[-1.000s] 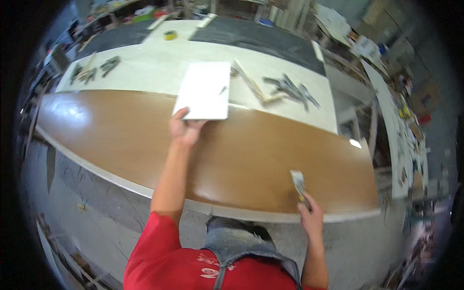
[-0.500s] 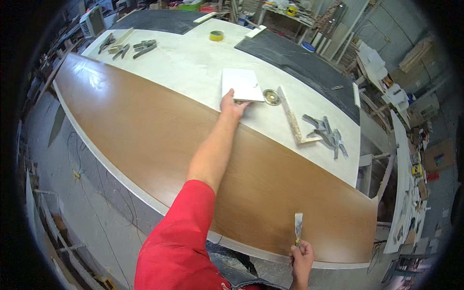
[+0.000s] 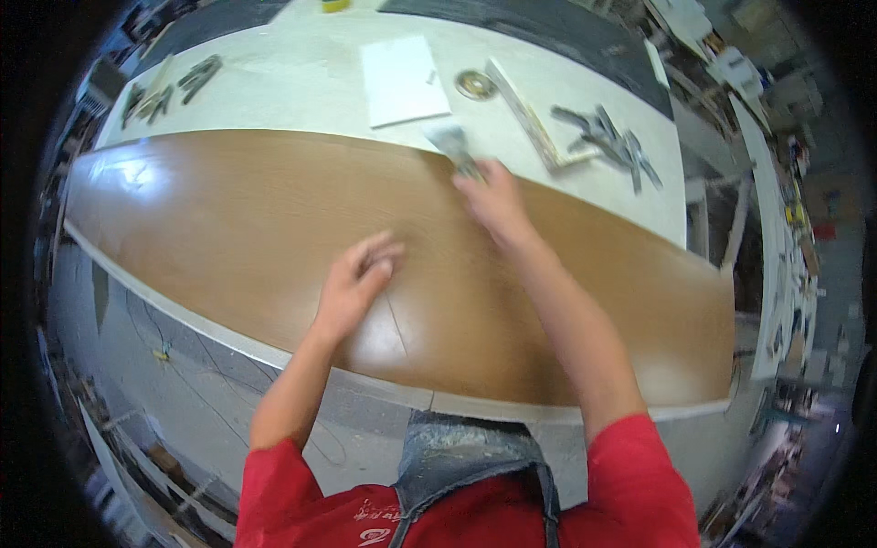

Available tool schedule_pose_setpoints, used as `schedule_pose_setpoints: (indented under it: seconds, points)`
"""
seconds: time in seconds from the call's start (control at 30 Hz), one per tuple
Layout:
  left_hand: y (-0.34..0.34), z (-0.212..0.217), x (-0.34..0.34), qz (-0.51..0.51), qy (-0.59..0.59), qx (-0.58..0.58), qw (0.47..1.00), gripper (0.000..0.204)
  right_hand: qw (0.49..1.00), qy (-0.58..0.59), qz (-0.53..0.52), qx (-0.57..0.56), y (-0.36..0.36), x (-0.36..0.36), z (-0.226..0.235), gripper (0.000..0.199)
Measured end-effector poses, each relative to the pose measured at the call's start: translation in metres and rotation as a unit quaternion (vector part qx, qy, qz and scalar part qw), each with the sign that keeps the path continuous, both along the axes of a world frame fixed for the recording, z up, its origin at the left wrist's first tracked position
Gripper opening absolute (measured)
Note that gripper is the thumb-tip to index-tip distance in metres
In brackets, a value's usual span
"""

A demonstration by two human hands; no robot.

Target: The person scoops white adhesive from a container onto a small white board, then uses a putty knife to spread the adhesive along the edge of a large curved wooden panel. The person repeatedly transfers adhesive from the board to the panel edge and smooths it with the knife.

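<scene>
Since the earlier frames, the left hand (image 3: 354,285) has been drawn back from the white square sheet (image 3: 403,79) and laid on the brown panel (image 3: 228,219), while the right hand (image 3: 493,196), previously low at the near edge with the putty knife (image 3: 454,146), has been carried across to the panel's far edge. The knife is now clamped in the right hand's closed fingers, its handle hidden in the fist and its blurred blade showing just past the fingertips, where the brown surface meets the white tabletop (image 3: 292,91). The left hand is spread flat with fingers apart, holding nothing and pressing on the panel near a thin dark line that runs toward the near edge. The step in hand is judged to be working the far edge of the panel with the blade while the board is steadied. A controlled stroke along that edge would seem to be called for next, with the blade kept low so the veneer is not gouged. The knife's long axis runs away from the person and slightly to the left, blade end pointing toward the white sheet. Farther right on the tabletop, a small round tin (image 3: 476,85), a wooden strip (image 3: 530,123) and a cluster of grey metal clamps (image 3: 607,137) are left lying.
</scene>
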State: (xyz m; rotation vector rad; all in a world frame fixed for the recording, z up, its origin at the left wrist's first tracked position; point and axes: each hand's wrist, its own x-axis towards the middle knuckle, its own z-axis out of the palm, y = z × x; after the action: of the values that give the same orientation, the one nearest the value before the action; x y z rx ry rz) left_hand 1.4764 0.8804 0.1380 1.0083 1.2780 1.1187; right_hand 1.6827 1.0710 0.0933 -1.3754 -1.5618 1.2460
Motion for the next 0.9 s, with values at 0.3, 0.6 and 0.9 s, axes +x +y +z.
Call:
schedule_pose_setpoints:
  seconds: [0.3,0.6,0.9]
  points:
    - [-0.106,0.006,0.126,-0.262,0.376,0.160,0.874,0.053,0.997,-0.007,0.072,-0.004,-0.057,0.034,0.002,0.067]
    - [-0.164,-0.007,0.284,-0.358,0.511,0.175,0.761,0.061,0.971,0.031,-0.160,-0.173,-0.341,0.379,0.062,0.034]
    - [-0.177,-0.014,0.343,-0.309,0.555,0.160,0.756,0.055,0.828,0.156,-0.512,-0.165,-0.468,0.612,0.005,0.016]
